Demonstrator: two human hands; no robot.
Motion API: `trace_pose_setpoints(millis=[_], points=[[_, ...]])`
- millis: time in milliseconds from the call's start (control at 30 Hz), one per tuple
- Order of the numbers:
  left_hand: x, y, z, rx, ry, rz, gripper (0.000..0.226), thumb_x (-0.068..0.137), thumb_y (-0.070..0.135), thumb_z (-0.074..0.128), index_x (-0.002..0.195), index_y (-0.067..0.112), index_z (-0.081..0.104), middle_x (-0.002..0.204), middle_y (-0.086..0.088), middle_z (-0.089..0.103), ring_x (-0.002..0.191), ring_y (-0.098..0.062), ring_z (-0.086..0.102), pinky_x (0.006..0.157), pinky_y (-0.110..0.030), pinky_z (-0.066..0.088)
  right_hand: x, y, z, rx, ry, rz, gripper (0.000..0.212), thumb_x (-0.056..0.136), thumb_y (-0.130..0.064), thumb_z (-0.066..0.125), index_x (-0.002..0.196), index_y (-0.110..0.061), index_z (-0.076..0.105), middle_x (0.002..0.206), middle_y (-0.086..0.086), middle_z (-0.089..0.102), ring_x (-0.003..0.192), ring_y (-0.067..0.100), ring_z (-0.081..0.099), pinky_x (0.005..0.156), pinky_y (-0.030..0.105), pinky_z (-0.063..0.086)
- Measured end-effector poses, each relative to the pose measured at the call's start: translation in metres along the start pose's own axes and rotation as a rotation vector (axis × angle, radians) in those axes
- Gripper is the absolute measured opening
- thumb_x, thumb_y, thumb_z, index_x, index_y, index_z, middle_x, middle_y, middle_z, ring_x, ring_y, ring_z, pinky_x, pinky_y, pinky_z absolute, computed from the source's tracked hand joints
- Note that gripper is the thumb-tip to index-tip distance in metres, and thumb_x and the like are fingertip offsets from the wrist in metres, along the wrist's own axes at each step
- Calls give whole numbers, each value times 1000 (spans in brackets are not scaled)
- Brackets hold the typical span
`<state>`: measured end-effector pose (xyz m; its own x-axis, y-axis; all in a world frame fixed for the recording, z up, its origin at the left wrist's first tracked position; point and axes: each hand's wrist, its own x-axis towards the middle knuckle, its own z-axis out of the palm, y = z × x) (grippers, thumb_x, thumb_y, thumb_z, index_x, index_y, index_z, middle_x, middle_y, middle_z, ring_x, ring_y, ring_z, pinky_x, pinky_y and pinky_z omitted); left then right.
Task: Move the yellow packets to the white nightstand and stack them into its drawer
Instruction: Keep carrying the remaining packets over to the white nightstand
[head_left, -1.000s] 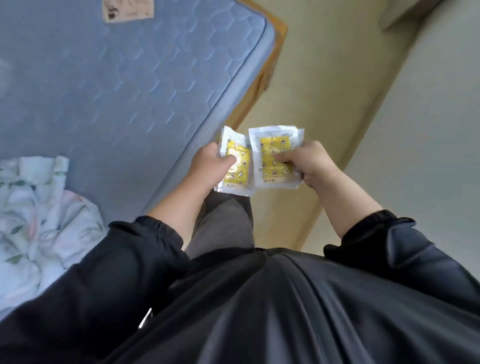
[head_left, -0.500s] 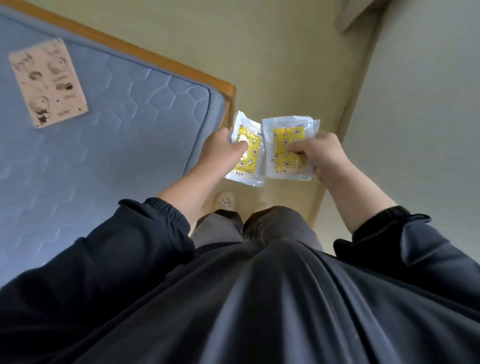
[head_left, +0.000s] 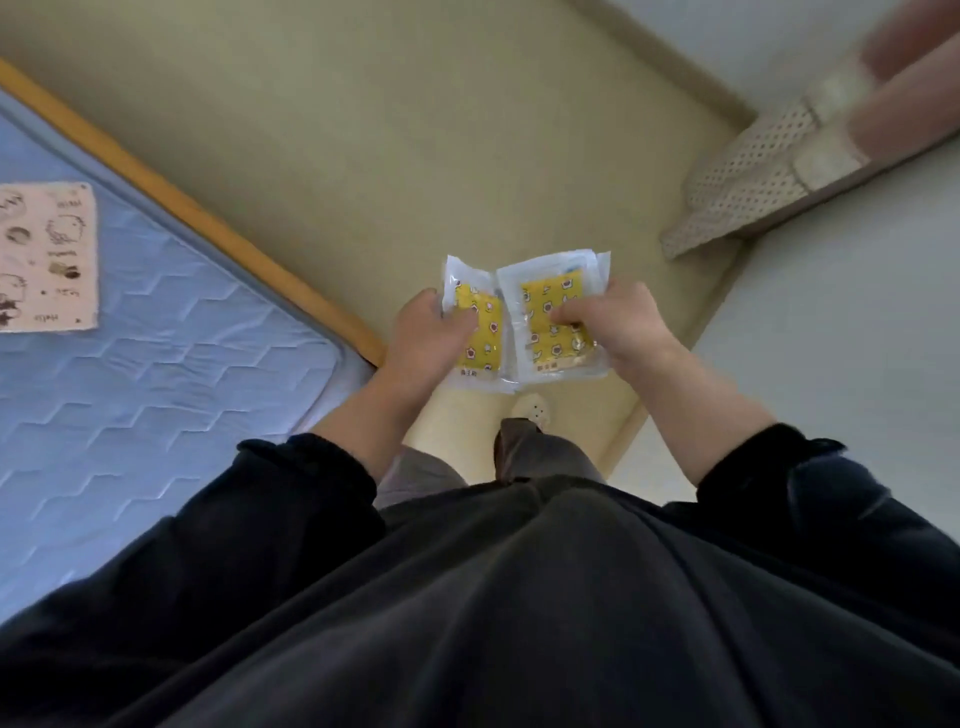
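Between the bed's wooden frame (head_left: 218, 228) and the pale wall (head_left: 831, 338), a person stands holding the yellow packets out in front at about waist height. The left hand (head_left: 426, 338) pinches one packet (head_left: 485, 340), with the thumb laid across its face. The right hand (head_left: 623, 317) is clamped on what looks like a small stack of packets (head_left: 550, 296), thumb pressing the top one, several sealed edges fanned at the far corner. The two lots meet along their inner edges.

No white nightstand shows from where I stand, so I judge the carry unfinished. The wrappers look glossy and slick. Pinned by little more than a thumb, the lower ones in the right-hand stack could slide free. A foot (head_left: 532, 408) is near the frame's corner. If it catches there, the jolt could scatter everything across the floor (head_left: 415, 130).
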<state>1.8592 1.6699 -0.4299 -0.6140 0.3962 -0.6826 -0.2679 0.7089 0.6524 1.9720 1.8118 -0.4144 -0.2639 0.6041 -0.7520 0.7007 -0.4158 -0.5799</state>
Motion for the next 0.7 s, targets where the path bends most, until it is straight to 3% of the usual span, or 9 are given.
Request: trace_pose_setpoints(millis=[167,267,433,700], points=[[34,60,12,-140,109,-73,47,70,30,57,107,2,60,109,-19,67,95,-34,67,84,-50,54,60,-74,-26,-96,-74,-86,20,61,-8,79,76,-13,68,80,8,73,75,24,72,74,42,59],[58,84,2,-183,167,-97,50,68,34,57,108,6,60,110,-16,67,97,-33,67,85,-51,55,87,-116,-16,-129,-137,-114,18,68,0,77,76,-12,66,78,7,70,65,19,69,62,31,59],[113,111,-30,-274,260,-141,55,66,38,57,113,10,59,110,-12,67,97,-34,66,85,-52,54,133,-183,23,-203,-229,-128,20,67,3,77,80,-9,67,88,13,72,78,26,72,74,43,59],[222,168,-106,-408,322,-200,42,73,33,56,107,8,57,107,-15,65,91,-28,65,84,-53,53,206,-326,115,-360,-331,-145,19,69,3,76,78,-10,66,85,11,71,70,22,69,66,34,59]])
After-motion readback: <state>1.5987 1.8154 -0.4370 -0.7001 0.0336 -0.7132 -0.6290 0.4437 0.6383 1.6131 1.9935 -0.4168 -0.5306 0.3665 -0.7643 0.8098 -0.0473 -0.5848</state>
